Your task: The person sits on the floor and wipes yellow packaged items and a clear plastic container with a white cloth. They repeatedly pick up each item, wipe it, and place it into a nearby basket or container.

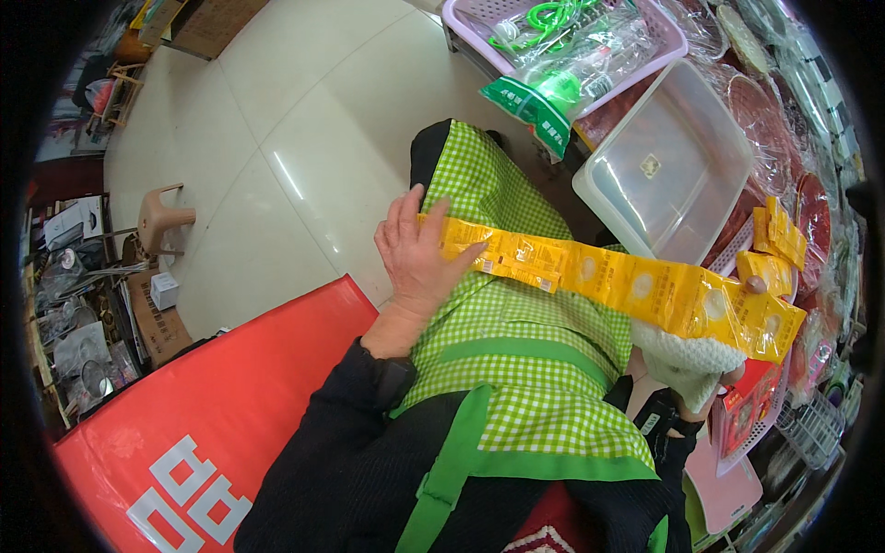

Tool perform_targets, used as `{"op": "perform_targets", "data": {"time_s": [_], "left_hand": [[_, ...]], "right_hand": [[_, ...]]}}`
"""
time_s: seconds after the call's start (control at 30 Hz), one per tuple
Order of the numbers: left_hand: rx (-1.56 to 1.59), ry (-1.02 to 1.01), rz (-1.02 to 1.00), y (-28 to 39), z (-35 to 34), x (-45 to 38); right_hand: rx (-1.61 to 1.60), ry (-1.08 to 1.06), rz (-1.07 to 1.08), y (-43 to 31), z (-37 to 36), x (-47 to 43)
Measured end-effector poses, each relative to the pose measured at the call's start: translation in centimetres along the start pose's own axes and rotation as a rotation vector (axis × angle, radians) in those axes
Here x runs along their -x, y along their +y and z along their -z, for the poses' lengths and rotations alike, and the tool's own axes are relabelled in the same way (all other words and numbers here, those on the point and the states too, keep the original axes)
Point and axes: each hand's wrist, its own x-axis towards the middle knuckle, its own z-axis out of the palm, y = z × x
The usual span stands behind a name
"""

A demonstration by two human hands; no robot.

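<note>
A strip of joined yellow plastic packets (608, 280) stretches across my lap, over a green-and-white checked apron (511, 186). My left hand (415, 256) lies over the strip's left end, fingers spread and thumb on the packets, holding it against my thigh. Part of the strip near this hand is doubled over. At the other end, my right hand (756, 284) grips the strip with its thumb on top; most of that hand is hidden. A white knitted cloth (691, 356) hangs beneath the strip at the right hand, and whether it is gripped too cannot be told.
A translucent plastic bin (667, 162) stands at the right, beside a lilac basket (664, 34) of bagged goods. More yellow packets (781, 238) lie past my right hand. A red box (228, 408) is at my left. A small stool (162, 218) stands on the tiled floor (304, 124).
</note>
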Motion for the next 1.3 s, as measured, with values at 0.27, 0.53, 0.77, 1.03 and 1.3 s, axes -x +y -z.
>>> {"op": "perform_targets", "data": {"time_s": [0.27,0.53,0.77,1.03,1.3], "left_hand": [[0.423,-0.033,0.325,-1.7,-0.7,-0.3],[0.478,-0.19,0.5,-4.6,1.1,-1.0],[0.513,-0.238,0.631,-5.4,2.2,-0.1],[0.608,-0.178,0.451,-7.1,3.0,0.1],[0.501,-0.227,0.577,-8.6,3.4,0.3]], "right_hand": [[0.999,0.35,0.149,-0.4,-0.1,-0.4],[0.417,0.359,0.183,-0.5,-8.2,-2.5],[0.586,0.013,0.25,-1.0,-16.1,-6.6],[0.745,-0.338,0.181,-0.6,-26.6,-11.7],[0.689,-0.785,-0.265,0.6,-33.9,-14.2]]}}
